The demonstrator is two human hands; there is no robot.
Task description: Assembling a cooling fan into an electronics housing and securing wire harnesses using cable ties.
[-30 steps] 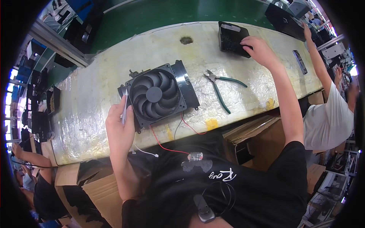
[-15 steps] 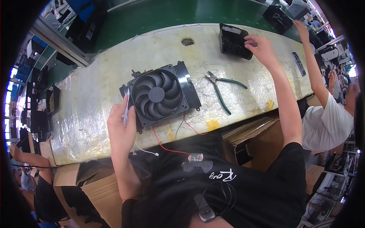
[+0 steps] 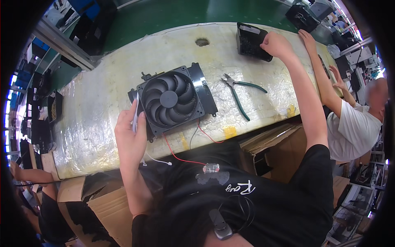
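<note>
A pale tabletop (image 3: 94, 107) with a glossy, plastic-like covering stretches across the view, and over its far right part reaches the arm of a co-worker (image 3: 352, 131) in a white shirt. Below its near edge, to the right of the wearer's body, an open cardboard box (image 3: 269, 142) shows its worn flaps. A square black cooling fan (image 3: 168, 99) lies face up near the middle of the tabletop, a dark plate jutting out behind it on the right. Farther off to the right sits a black bin (image 3: 249, 43) with small dark contents too indistinct to name. The left hand (image 3: 131, 129) is beside the fan's left edge, its thumb and fingers pinching a slim white strip (image 3: 135, 116). The right hand (image 3: 278, 44) is at the bin's right rim, fingers curled inward; whether they grip anything cannot be told. Between fan and bin, green-handled cutting pliers (image 3: 232, 84) lie with handles spread. A yellow patch (image 3: 229, 132) marks the near edge. A red wire (image 3: 177, 157) runs from the fan toward the wearer's shirt, and below the left hand hangs a thin white cable (image 3: 156, 159) ending in a small white connector (image 3: 170, 164).
</note>
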